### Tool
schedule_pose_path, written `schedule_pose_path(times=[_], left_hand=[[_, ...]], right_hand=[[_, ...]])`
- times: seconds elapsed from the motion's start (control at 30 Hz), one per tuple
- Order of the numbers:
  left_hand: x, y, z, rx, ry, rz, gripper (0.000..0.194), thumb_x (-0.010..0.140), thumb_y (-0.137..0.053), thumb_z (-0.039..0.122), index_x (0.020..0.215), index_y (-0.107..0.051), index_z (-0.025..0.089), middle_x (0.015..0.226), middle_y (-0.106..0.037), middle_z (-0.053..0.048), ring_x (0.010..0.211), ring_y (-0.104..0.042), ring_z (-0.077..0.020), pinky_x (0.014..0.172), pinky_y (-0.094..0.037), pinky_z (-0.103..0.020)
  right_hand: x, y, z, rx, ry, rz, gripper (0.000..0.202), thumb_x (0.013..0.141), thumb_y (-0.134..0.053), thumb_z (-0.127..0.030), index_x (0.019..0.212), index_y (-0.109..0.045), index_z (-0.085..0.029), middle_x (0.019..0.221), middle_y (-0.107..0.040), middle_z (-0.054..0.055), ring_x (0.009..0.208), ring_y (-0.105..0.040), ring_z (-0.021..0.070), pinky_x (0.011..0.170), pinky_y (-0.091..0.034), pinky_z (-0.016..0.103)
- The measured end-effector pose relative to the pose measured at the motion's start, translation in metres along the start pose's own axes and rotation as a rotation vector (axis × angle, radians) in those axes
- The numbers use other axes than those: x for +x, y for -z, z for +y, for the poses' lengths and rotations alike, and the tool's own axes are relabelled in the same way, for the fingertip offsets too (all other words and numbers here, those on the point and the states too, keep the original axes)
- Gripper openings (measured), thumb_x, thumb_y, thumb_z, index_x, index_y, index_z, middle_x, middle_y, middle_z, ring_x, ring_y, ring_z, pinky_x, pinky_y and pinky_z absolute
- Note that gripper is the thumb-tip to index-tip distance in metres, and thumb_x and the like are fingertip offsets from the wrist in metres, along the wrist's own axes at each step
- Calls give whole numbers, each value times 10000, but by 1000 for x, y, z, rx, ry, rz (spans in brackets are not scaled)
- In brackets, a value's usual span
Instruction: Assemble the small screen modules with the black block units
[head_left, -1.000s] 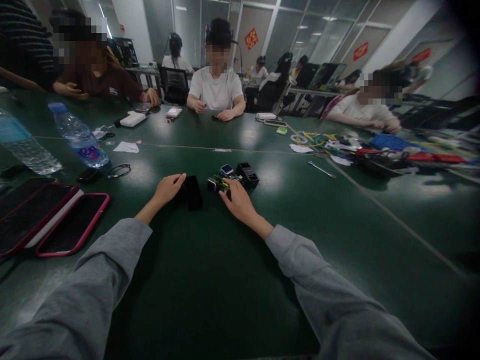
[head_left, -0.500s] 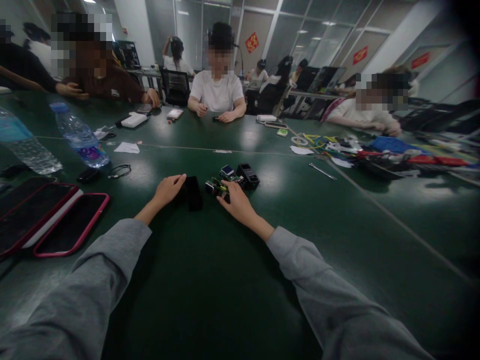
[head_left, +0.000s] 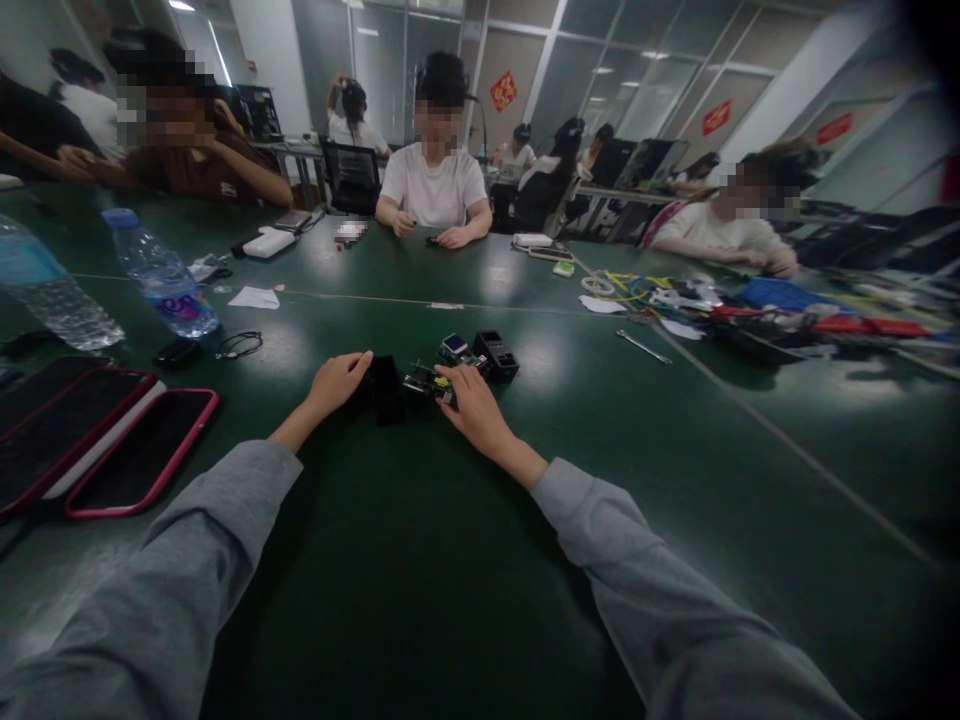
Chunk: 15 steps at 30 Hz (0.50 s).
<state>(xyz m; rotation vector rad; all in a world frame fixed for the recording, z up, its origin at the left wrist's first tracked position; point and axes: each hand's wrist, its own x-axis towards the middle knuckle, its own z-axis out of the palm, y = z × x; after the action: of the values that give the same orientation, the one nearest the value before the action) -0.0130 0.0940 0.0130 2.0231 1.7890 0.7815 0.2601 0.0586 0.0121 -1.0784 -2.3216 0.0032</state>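
Note:
My left hand (head_left: 337, 385) rests on the green table (head_left: 420, 560), its fingers closed together at the left edge of a flat black rectangular piece (head_left: 387, 388). Whether it grips that piece is hard to tell. My right hand (head_left: 474, 405) has its fingers closed on a small circuit board (head_left: 424, 382) with yellow-green parts, which lies just right of the black piece. Behind that board sits another small board with a little screen (head_left: 454, 345). A black box-like part (head_left: 496, 355) stands to its right.
At left are two bottles (head_left: 161, 275), phones in red cases (head_left: 146, 450) and a coiled cable (head_left: 240, 344). A wrench (head_left: 643, 346) and a pile of cables (head_left: 780, 300) lie at right. A person in white (head_left: 433, 185) sits opposite.
The circuit board in my right hand has turned and shifted slightly left. My left hand has hardly moved. At the far left, a seated person has raised a hand to the head.

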Motion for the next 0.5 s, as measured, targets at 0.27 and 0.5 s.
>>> schedule_pose_path(times=[0.27,0.5], left_hand=[[1,-1,-1,6,-5,5,539,935,-265,578,683,-542,190,685,-596,-39,637,-505,-165,593,-322,-277],[0,0,-1,19,-5,17,540,934,-264,581,670,-527,190,672,-585,-38,629,-505,-166,597,-327,-281]], right_hand=[[0,-5,2,-12,13,2,522,889,-555,-189,1382,-387,-161,1178,-504,134,1127,-486,299,988,-462,501],[-1,-10,6,14,-6,-2,532,913,-551,-295,1380,-373,-114,1195,-505,161,1137,-488,307,1008,-448,506]])
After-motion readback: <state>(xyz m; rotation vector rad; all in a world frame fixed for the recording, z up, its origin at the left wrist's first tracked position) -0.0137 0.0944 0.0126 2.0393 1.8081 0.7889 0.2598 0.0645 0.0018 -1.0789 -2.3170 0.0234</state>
